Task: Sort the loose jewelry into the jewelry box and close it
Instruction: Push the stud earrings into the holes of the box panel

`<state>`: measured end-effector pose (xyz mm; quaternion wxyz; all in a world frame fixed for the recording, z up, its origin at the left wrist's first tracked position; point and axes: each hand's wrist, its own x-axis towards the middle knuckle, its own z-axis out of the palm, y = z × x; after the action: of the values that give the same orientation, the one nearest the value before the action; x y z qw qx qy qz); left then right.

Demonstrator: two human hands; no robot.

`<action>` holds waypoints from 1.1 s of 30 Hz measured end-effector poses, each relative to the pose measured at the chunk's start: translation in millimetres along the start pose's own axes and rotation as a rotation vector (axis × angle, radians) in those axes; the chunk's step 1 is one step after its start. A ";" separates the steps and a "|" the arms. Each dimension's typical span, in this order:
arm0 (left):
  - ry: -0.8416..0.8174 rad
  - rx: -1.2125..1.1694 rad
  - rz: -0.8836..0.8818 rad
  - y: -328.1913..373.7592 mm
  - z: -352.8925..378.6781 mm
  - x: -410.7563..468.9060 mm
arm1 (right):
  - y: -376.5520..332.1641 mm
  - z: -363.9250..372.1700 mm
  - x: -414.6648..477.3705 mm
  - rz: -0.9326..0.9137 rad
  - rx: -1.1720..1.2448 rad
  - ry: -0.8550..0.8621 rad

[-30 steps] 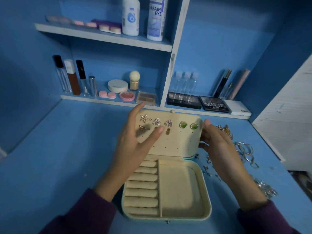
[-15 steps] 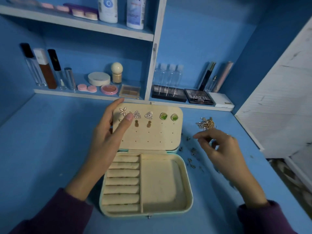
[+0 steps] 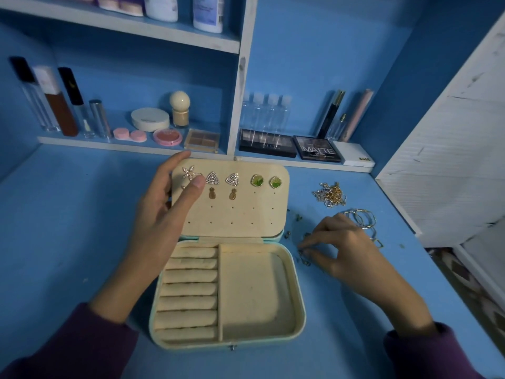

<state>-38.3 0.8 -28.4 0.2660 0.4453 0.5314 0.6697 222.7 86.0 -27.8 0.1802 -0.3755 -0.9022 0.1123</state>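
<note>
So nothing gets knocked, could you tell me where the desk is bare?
Bare: the desk left of the jewelry box, from the left hand to the wall. Crowded: right of it, where chains, rings and small studs lie around the right hand.

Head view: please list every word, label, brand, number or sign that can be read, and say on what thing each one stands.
"MATTE": on the lid of the black palette.
Small line under "MATTE": too small to read.
Faint letters on the second palette: blurred, unreadable.
Dark mark on the white box: too small to read.
Labels on the bottles: cut off by the frame and blurred.
</note>
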 end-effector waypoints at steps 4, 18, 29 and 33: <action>0.003 0.000 -0.004 1.3 -0.1 0.3 | -0.1 4.2 1.5 0.009 -0.005 -0.003; -0.012 -0.036 -0.023 5.0 0.7 -0.8 | -36.2 -13.1 7.9 0.376 0.854 0.121; -0.019 -0.021 -0.029 5.6 -0.6 -1.6 | -59.4 -15.3 17.6 0.358 0.972 0.128; -0.021 -0.018 -0.046 6.1 -0.4 -1.1 | -67.7 -7.8 25.5 0.267 0.795 0.183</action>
<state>-37.5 -2.1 -23.0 0.2910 0.4377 0.5327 0.6633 166.1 57.9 8.3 0.3742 -0.3986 -0.7126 0.4396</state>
